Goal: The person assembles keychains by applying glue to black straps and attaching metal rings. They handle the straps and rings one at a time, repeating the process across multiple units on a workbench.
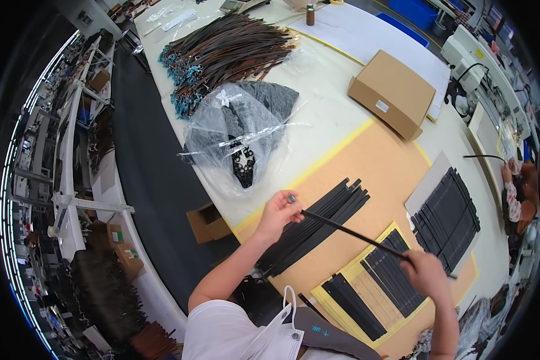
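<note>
A long, thin black strip (354, 230) is stretched at a slant between my two hands, above the tan work mat. My left hand (277, 216) is closed around its far-left end, and a small dark bluish spot shows at the fingertips. Near the other end, my right hand (426, 275) grips the strip, whose tip sticks out past the fist. Beneath and beside my left hand lies a loose pile of black strips (324, 225). To the right, a yellow-edged board (372, 294) carries two rows of black strips laid side by side.
A grey board (428, 174) bears more black strips at the right. Farther back are a cardboard box (393, 90), a clear plastic bag of black parts (240, 135) and a heap of brown straps (240, 45). Another person's hand (507, 173) shows at the far right.
</note>
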{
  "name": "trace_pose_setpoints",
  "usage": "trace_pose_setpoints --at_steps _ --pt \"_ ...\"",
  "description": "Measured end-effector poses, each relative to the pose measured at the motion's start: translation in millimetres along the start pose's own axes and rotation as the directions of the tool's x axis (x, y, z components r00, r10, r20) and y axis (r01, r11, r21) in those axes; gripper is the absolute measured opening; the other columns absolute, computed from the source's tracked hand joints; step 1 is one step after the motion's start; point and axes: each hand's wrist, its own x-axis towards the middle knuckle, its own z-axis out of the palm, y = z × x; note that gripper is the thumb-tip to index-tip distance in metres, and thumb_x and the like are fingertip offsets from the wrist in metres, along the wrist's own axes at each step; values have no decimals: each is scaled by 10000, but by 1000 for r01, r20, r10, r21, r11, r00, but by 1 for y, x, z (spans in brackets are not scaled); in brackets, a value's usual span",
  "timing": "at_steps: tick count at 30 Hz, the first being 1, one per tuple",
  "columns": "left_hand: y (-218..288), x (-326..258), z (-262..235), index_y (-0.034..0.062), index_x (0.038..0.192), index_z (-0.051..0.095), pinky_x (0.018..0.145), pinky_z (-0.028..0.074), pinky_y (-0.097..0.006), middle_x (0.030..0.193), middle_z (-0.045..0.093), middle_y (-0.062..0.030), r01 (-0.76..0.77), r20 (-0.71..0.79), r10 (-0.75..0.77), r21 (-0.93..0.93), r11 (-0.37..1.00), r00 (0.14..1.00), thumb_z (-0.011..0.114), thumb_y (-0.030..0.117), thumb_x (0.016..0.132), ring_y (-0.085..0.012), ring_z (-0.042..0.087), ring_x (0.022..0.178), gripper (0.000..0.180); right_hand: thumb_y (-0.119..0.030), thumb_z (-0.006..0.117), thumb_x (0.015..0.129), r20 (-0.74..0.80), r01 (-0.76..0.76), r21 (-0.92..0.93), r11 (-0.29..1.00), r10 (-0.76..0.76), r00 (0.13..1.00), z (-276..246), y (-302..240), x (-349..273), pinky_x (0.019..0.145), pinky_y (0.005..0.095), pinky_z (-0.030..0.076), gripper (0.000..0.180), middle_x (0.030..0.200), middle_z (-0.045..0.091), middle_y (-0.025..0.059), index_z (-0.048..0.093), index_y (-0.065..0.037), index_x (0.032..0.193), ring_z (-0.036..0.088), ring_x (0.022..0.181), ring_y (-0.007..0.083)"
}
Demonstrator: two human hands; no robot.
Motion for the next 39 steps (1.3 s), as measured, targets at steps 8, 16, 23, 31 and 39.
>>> trace_pose_setpoints --at_steps 8,16,23,31,39 --pt "239 116 -111 -4 1127 476 734 562 -342 1001 604 -132 -730 -423 675 43 682 605 651 71 918 -249 669 818 283 -81 661 857 -778 248 -546 800 -594 205 -142 -135 176 1102 426 297 468 1307 539 134 520 -99 1303 447 1306 314" --pt "208 174 -276 -44 1263 494 985 424 -402 1314 448 -206 -291 -696 701 646 706 154 659 143 872 -336 501 1176 464 -163 720 825 -278 531 -154 833 -553 786 -18 -101 88 1063 449 365 496 1307 517 159 524 -42 1264 422 1317 346" --pt "73 174 -166 7 1201 529 785 442 -293 1144 506 -109 -354 -527 633 538 765 568 571 35 892 -183 543 979 313 -209 707 854 -13 -66 391 918 77 997 105 36 -47 1003 411 438 426 1249 585 181 571 -26 1214 547 1183 366" --pt "-47 91 68 35 1153 547 847 465 -302 1302 443 -105 -642 140 670 479 598 729 477 -77 891 -152 573 1028 294 -200 655 916 121 -337 742 580 378 918 166 69 -172 885 348 528 347 1148 666 135 607 -3 1199 647 1061 240" --pt "-140 -28 207 13 1155 550 936 442 -301 1324 423 -117 -782 581 526 416 464 621 476 -100 909 -164 536 1097 280 -349 589 962 444 -459 809 367 130 886 270 85 -250 888 333 494 350 1084 692 98 653 -72 1167 644 1008 211"
